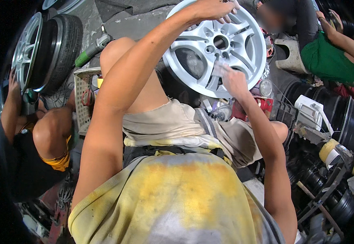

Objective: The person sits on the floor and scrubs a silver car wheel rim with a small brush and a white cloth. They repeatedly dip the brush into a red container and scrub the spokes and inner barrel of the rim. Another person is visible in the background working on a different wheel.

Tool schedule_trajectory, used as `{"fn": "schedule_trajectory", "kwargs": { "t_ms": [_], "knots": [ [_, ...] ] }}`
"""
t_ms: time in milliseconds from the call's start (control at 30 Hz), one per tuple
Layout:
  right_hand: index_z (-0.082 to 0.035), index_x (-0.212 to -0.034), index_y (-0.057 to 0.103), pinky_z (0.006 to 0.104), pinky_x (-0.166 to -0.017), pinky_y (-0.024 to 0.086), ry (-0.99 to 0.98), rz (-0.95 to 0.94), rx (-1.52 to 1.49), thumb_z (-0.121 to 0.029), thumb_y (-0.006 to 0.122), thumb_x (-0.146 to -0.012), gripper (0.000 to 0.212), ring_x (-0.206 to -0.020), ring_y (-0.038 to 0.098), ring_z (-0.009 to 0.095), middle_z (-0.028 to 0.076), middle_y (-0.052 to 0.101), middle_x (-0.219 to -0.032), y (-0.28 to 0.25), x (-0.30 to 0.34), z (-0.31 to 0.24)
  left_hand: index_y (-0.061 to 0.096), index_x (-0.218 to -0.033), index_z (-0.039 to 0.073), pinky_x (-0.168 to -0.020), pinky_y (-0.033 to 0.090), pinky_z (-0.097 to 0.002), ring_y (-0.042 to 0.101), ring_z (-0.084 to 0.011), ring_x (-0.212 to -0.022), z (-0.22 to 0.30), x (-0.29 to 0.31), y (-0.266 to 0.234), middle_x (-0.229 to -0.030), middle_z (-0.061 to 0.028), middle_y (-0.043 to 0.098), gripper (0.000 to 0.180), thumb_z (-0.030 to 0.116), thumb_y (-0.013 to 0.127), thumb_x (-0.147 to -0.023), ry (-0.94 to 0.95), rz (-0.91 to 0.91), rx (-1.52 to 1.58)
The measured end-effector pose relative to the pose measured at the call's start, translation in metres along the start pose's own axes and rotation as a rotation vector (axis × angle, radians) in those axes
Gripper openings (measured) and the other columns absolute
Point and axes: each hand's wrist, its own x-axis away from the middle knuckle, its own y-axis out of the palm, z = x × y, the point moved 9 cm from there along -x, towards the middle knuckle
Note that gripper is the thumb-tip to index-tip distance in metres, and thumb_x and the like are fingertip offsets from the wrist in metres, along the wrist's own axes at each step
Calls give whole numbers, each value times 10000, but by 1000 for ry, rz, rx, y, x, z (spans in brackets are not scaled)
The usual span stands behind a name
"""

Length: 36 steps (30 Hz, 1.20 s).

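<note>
Head cam: silver wheel (211,42) sits top centre, left hand (227,9) half-curled at its far rim (248,19) (can't tell if it's gripping), right hand (234,81) pinching a whitish pad (219,70) against a spoke (214,83).

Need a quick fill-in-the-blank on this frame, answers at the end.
1. The left hand, at the far edge of the wheel rim, is ____ from the person's shirt than the right hand.
2. That shirt is mottled grey and ____.
3. The power tool at upper left is grey and ____.

Missing words: farther; yellow; green.
</note>
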Motion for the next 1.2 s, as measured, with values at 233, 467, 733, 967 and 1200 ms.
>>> {"fn": "schedule_trajectory", "kwargs": {
  "t_ms": [233,467,733,967,1200],
  "knots": [
    [-114,-1185,696,374,-762,558,-82,-9,42,-122,588,-866,337,-981,662,244,54,659,-1233,-1,21,-28,665,-1062,-12,-584,545,-332,681,-182,-684,1,0,3,-898,-119,691,282,161,476,-945,-13,-36,-53],
    [-51,-960,722,464,-878,470,199,198,-147,-198,621,-884,194,-1027,591,347,148,651,-1074,-72,35,-7,675,-1096,-25,-595,538,-325,687,-174,-687,10,1,1,-866,-86,695,292,174,516,-953,9,-57,-88],
    [18,-1153,710,496,-860,513,755,383,-626,-138,602,-907,311,-952,681,434,252,707,-1019,-11,35,-55,678,-1076,-10,-647,557,-307,679,-151,-743,12,1,15,-925,-82,709,268,118,493,-930,-8,-123,-67],
    [-53,-1226,714,547,-839,519,889,344,-578,-109,558,-905,361,-912,684,454,288,697,-944,-12,-25,-10,662,-1056,3,-635,536,-273,664,-125,-728,3,4,11,-882,-64,695,262,47,455,-902,-64,-133,-97],
    [-36,-1244,701,500,-893,535,793,214,-721,-68,590,-896,366,-983,696,422,261,717,-1033,-28,25,-51,674,-1046,13,-629,516,-260,648,-106,-717,8,8,7,-838,-35,680,258,63,462,-907,-31,-125,-79]
  ]
}}
